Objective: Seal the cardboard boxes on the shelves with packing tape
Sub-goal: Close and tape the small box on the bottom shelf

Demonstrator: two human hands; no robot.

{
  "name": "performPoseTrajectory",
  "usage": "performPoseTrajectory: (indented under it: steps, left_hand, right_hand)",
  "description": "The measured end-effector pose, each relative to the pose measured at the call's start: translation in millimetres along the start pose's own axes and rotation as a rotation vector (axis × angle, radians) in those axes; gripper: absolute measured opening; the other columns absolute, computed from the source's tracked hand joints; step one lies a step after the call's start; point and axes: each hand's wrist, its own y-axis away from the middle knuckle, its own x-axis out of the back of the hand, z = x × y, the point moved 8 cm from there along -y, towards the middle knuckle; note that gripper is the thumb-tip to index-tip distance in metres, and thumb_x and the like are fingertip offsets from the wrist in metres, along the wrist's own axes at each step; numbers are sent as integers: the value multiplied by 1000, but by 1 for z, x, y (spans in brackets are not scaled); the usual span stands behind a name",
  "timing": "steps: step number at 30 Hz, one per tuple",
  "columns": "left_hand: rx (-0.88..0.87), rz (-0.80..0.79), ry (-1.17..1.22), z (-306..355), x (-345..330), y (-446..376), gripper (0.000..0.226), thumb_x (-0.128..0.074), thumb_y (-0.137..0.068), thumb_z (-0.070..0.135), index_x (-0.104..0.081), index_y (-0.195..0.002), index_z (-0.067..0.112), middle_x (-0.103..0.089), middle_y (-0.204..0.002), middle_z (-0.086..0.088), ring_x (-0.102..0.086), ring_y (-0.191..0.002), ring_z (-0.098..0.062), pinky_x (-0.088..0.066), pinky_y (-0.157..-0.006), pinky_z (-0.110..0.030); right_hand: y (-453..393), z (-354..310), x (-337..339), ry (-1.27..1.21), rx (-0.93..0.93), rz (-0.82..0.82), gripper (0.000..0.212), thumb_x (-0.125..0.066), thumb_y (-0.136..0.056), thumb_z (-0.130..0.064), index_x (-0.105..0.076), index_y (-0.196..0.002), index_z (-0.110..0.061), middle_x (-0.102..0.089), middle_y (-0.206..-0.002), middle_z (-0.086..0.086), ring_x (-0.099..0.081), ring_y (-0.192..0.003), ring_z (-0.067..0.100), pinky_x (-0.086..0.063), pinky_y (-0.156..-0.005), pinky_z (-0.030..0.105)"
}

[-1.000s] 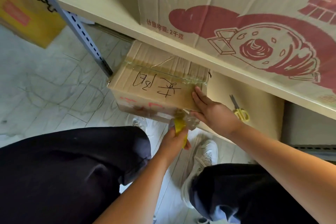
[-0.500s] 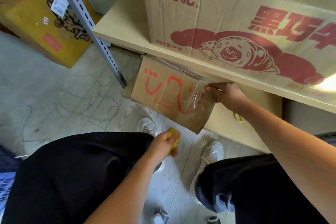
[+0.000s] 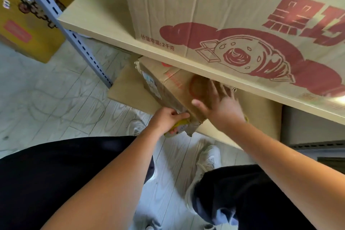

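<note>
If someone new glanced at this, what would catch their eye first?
Probably the big printed carton with its red pastry drawing, standing on the upper shelf. Below that shelf, the small box sits tilted, the right hand spread flat on it while the left hand grips a yellow tape tool at its corner.

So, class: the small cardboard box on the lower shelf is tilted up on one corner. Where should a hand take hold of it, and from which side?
Grip the small box by its broad front face and far edge, coming from the right, where the right hand lies flat. The upper shelf blocks the top.
</note>
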Motion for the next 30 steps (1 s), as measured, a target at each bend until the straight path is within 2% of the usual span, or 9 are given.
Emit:
performPoseTrajectory:
  steps: [2, 3, 6, 10, 13, 15, 20, 26, 30]
  left_hand:
    - [-34, 19, 1, 0, 0, 8, 45, -68, -89, 44, -58, -69, 4, -60, -55, -9, -57, -47, -17, -42, -46, -23]
    - [-30, -14, 61, -3, -4, 13, 38, -65, -93, 37, -58, -71, 7, -61, -56, -8, -58, -47, -16, -43, -45, -23]
    - [30, -145, 185, -11, -10, 28, 14, -52, -96, 13, -63, -89, 9, -69, -70, -12, -67, -60, -21, -54, -63, -34]
    - [-55, -149, 264, 7, 8, 50, 18, -56, -99, 16, -66, -86, 8, -73, -71, -14, -69, -65, -27, -54, -74, -40]
    - [-196, -147, 293, 56, 24, 67, 23, -56, -100, 20, -64, -86, 4, -71, -70, -15, -67, -61, -24, -56, -68, -33]
    - [-218, -185, 172, 78, 24, 66, 22, -55, -101, 19, -62, -86, 4, -69, -68, -15, -66, -55, -20, -55, -57, -28]
    - [-174, 20, -436, 78, 43, 50, 47, -58, -98, 38, -44, -63, 11, -53, -47, -5, -52, -31, -4, -34, -33, -14]
    - [-263, -70, -490, 86, 53, 45, 37, -58, -96, 35, -58, -84, 0, -65, -70, -13, -60, -50, -3, -49, -54, -23]
    - [-261, 54, -909, 78, 91, 41, 46, -59, -91, 54, -56, -71, 13, -51, -62, 1, -46, -52, -14, -32, -53, -28]
  right_hand:
    - [14, -17, -32, 115, 156, -31, 103, -20, -83, -84, 2, -158, -17, 5, -164, 13, 5, -149, 43, -18, -120, 55]
    - [14, -16, -42, 151, 176, -12, 99, -33, -89, -75, 1, -158, -14, 6, -163, 17, 7, -148, 47, -31, -114, 57]
    - [10, -12, -47, 156, 155, -3, 79, -55, -96, -42, -19, -155, -3, -17, -158, 29, -9, -143, 57, -57, -83, 56]
    - [11, -20, -20, 109, 166, 48, 62, -33, -105, -27, -6, -156, -3, -11, -160, 28, -7, -147, 49, -34, -113, 55]
    - [14, -1, 3, -177, 40, 24, 53, -40, -106, -29, -29, -150, -2, -47, -141, 26, -47, -128, 42, -45, -92, 42]
    - [20, 19, 6, -390, -33, 62, 39, -45, -103, -30, -52, -130, -2, -65, -109, 24, -62, -99, 40, -42, -71, 36]
    - [25, 72, -39, -720, -296, -113, 34, -50, -101, -29, -67, -113, -2, -67, -112, 23, -63, -106, 40, -53, -91, 47]
    - [16, 92, -68, -859, -465, -223, 37, -53, -100, -28, -64, -116, 3, -64, -116, 27, -63, -109, 40, -55, -90, 49]
    - [3, 94, -67, -785, -425, -201, 41, -51, -102, -29, -64, -111, 9, -55, -128, 33, -64, -104, 44, -57, -83, 51]
